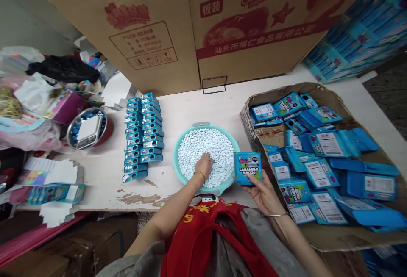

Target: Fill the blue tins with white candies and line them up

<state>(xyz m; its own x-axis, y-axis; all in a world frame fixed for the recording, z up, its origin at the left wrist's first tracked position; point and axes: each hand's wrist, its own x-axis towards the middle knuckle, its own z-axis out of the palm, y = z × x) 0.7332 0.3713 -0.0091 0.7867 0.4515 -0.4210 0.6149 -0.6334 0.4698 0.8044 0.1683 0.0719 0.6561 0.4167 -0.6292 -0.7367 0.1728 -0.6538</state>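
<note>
The blue box [247,162], its printed front facing up, is held at the right rim of the turquoise basin [175,160], close to the near edge of the table [171,116]. The right hand [261,190] pinches its lower right corner, thumb over the front and the other fingers behind. That forearm slants up from the lower right, a thin bracelet [276,214] at the wrist.

The left hand [204,167] dips into the small white pieces [193,148] heaped in the basin, knuckles up, fingers bent and angled to the right. Its fingertips are buried, so I cannot tell whether they pinch any. The left forearm reaches in across the table's near edge, with a gold-coloured bracelet [200,175].

Left of the basin, 2 rows of small blue boxes [151,128] run from the near part of the table toward its far edge. A cardboard tray [254,141] of blue boxes lies along the table's right side, overhanging the near edge. A large carton [159,10] stands along the far edge.
</note>
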